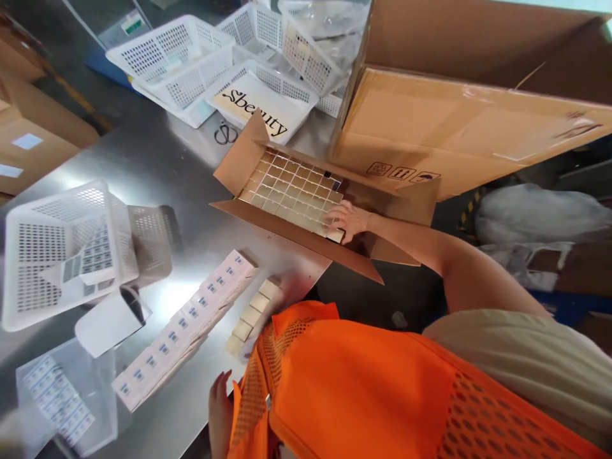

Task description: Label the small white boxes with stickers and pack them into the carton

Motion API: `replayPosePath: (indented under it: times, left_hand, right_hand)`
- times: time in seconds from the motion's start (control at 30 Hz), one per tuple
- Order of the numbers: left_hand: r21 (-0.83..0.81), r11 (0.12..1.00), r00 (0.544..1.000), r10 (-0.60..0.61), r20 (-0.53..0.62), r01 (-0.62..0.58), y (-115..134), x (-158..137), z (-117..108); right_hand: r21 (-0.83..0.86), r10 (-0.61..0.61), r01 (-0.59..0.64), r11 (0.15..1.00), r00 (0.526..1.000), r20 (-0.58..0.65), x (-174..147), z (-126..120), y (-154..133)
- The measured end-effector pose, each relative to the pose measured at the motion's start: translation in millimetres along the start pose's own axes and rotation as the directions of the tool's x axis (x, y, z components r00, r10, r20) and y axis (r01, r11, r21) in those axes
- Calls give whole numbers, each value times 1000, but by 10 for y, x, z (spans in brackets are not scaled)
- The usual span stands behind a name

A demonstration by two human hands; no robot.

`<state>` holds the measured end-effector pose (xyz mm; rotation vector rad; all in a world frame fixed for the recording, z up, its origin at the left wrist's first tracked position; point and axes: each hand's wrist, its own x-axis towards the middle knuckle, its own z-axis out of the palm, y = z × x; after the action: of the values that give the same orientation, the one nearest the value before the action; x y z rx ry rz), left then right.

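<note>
My right hand [351, 220] reaches into an open cardboard carton [287, 228]. Its spread fingers rest on the near right end of the small cream boxes [291, 191], which stand in tight rows there. The thumb lies beside the end box, and the palm side is hidden. My left hand [221, 405] is low by the table edge, partly covered by the orange vest [354, 376]. Its fingers are apart, with nothing visible in them. Close to it lie a short row of cream boxes [251, 319] and a long row of white boxes with small blue labels [184, 325].
A large open carton [459, 127] stands behind the packed one. White plastic baskets [182, 64] sit at the back, near black scissors [225, 132]. Another basket [36, 255] and a clear tray with label sheets [60, 398] are at left on the metal table [191, 191].
</note>
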<state>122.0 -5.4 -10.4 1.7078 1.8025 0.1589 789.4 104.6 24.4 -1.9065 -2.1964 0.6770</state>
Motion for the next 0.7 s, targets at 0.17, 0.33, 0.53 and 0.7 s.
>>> replayPosePath:
  times: [0.17, 0.33, 0.53, 0.7]
  left_hand:
    - [-64, 998, 1000, -6, -12, 5, -152, -58, 98]
    - [-178, 976, 992, -126, 5, 124, 98, 73, -8]
    - [-509, 783, 925, -373, 76, 357, 554, 444, -177]
    - [-716, 562, 905, -336, 259, 414, 736, 796, -102]
  right_hand:
    - [257, 617, -562, 786, 689, -380, -140, -2, -122]
    - [579, 938, -753, 315, 341, -66, 29, 230, -506]
    - [597, 916, -768, 232, 378, 131, 73, 99, -549]
    - [595, 873, -753, 282, 459, 166, -3, -58, -551]
